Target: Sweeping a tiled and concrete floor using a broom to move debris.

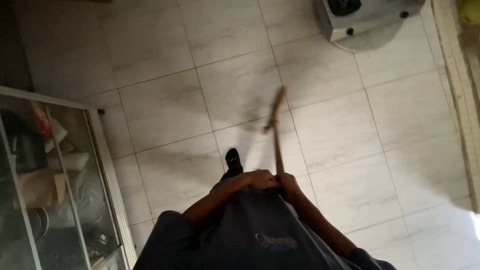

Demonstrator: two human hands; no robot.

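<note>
I look straight down over my dark grey shirt at a tiled floor. My left hand [260,178] and my right hand [288,183] are closed side by side around the near end of a thin brown stick [276,131]. The stick points away from me over the white tiles and is blurred, with a bushier part towards its far tip. One dark-socked foot [233,160] shows just left of my hands.
A glass-fronted cabinet with a pale metal frame [102,150] stands at the left, with bags and packages inside. A grey metal appliance on a round base [367,25] sits at the top right. A pale ledge [462,90] runs along the right edge.
</note>
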